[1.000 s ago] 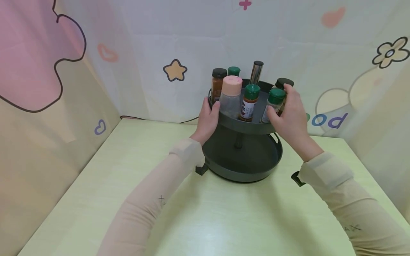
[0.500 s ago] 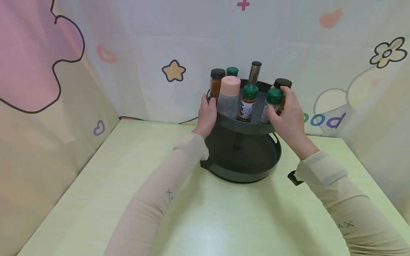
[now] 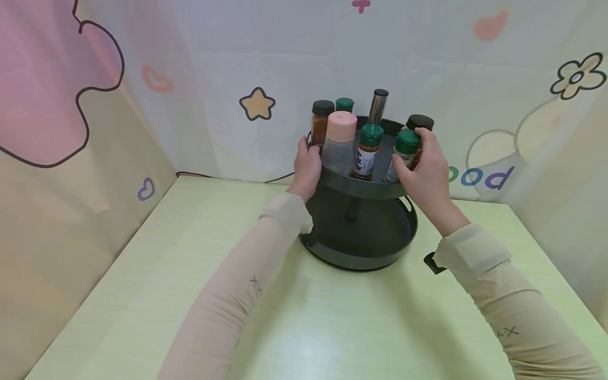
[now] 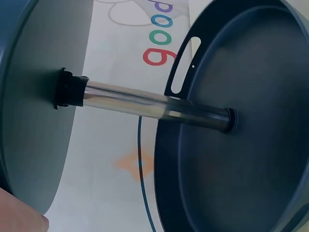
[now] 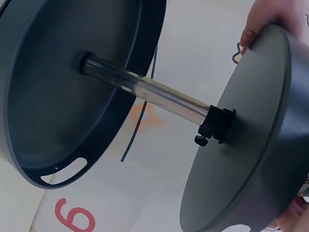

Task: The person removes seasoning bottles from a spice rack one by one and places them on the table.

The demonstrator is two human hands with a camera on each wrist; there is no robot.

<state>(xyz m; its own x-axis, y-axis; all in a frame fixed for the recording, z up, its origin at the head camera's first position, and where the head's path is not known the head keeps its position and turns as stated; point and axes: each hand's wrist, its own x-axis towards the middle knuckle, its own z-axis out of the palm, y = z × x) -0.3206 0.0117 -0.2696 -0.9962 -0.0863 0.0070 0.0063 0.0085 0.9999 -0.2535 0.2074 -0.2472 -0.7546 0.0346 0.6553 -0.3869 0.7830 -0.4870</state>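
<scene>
A dark grey two-tier round rack [image 3: 358, 258] stands on the table, a metal post joining its tiers in both wrist views. At the left of the upper tier, my left hand [image 3: 306, 169] grips the rim, thumb on the near side. My right hand [image 3: 429, 171] holds the upper tier's right side, its thumb beside a green-capped spice jar [image 3: 404, 150] and its fingers by a black-capped jar [image 3: 420, 124]. Also on this tier are a pink-capped bottle [image 3: 341, 140], another green-capped spice jar [image 3: 366, 158] and a brown jar with a black lid [image 3: 320, 124]. Some fingertips are hidden.
The lower tier [image 3: 375, 227] has a slotted handle at its right. A pale green table [image 3: 304, 316] extends in front. Behind hangs a printed curtain [image 3: 204, 105], with a thin dark cable [image 3: 195, 174] along the table's back edge.
My left forearm has shifted slightly to the right and my right forearm slightly to the left. Both hands keep hold of the upper tier; the rack and jars stay nearly in place.
</scene>
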